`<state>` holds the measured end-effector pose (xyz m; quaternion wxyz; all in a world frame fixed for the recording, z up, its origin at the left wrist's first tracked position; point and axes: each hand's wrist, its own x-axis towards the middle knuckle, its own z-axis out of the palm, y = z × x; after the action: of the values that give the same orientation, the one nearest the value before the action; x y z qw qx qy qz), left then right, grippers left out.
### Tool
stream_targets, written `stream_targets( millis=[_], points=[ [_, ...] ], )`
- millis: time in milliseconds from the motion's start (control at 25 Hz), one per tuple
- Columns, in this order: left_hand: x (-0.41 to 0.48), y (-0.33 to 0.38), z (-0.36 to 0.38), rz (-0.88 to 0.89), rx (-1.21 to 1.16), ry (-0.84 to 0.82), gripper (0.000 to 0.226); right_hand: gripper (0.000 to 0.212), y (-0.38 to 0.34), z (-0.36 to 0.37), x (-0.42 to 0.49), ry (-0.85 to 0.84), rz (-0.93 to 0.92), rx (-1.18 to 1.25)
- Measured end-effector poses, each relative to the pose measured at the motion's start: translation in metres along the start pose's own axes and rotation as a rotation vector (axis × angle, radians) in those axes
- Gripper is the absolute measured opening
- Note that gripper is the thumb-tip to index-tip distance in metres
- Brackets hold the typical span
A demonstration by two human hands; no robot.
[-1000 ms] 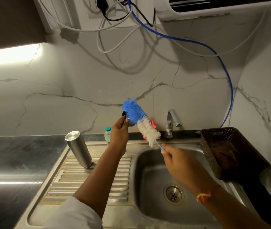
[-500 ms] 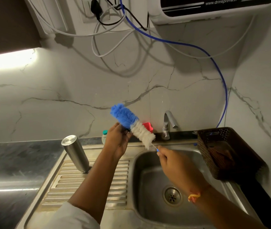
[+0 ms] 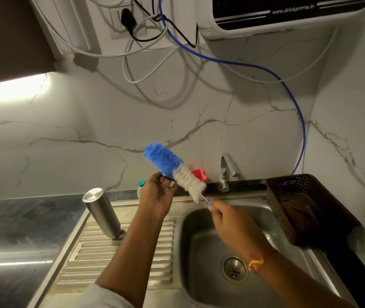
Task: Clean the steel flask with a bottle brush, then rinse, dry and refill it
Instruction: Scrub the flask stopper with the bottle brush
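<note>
Right hand (image 3: pixel 232 223) pinching brush (image 3: pixel 172 168), flask (image 3: pixel 102 213) apparently inverted nearby

One piece of writing can be read: the web address "www.drinkprime.in". It stands in pale letters on the dark front panel of the white wall unit (image 3: pixel 288 21). The unit is high above the right hand (image 3: pixel 232 221), which grips the bottle brush (image 3: pixel 177 172), and a little to its right. The line of letters rises slightly toward the right, with a thin pale stripe on either side of it across the same panel. Just left of the left hand (image 3: pixel 157 196), whose fingertips pinch a dark cap (image 3: pixel 168 179), a small green-capped bottle (image 3: pixel 141 187) stands at the back of the worktop (image 3: pixel 32 210). Any label on it is too small to read.
</note>
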<state>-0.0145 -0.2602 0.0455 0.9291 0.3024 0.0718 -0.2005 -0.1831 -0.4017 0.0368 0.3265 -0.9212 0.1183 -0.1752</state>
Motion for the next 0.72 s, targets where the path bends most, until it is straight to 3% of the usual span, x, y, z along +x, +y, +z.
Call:
stream_targets(
  millis=[120, 240, 360, 720],
  points=[
    [0.007, 0.017, -0.007, 0.076, -0.070, 0.126, 0.029, 0.036, 0.006, -0.005, -0.008, 0.055, 0.021, 0.073],
    [0.016, 0.026, -0.011, 0.099, -0.160, 0.157, 0.035, 0.038, 0.008, -0.005, -0.020, -0.017, 0.080, 0.195],
    [0.015, 0.013, -0.008, 0.063, -0.231, 0.078, 0.035, 0.036, -0.005, 0.000, -0.017, -0.107, 0.103, 0.276],
    [0.019, 0.011, -0.016, 0.053, -0.099, -0.038, 0.039, 0.022, -0.023, -0.010, -0.016, -0.343, 0.397, 0.687]
  ],
)
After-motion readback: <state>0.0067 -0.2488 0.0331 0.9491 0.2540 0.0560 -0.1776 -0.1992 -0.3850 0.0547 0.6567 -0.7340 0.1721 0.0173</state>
